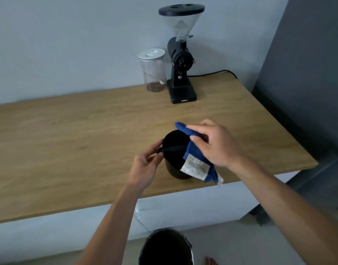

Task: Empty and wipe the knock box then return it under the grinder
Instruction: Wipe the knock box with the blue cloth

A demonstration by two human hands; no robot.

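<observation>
The black round knock box (173, 159) stands upright on the wooden counter (87, 146) near its front edge, its cross bar visible inside. My left hand (145, 169) grips its left side at the rim. My right hand (216, 144) holds a blue cloth (195, 148) with a white label, draped over the box's right rim. The black grinder (180, 60) with a clear hopper stands at the back of the counter, well beyond the box.
A clear lidded jar (153, 70) with some coffee stands left of the grinder. A power cord (216, 73) runs behind it. A dark bin (165, 247) sits on the floor below the counter edge. A dark cabinet (307, 73) rises at the right.
</observation>
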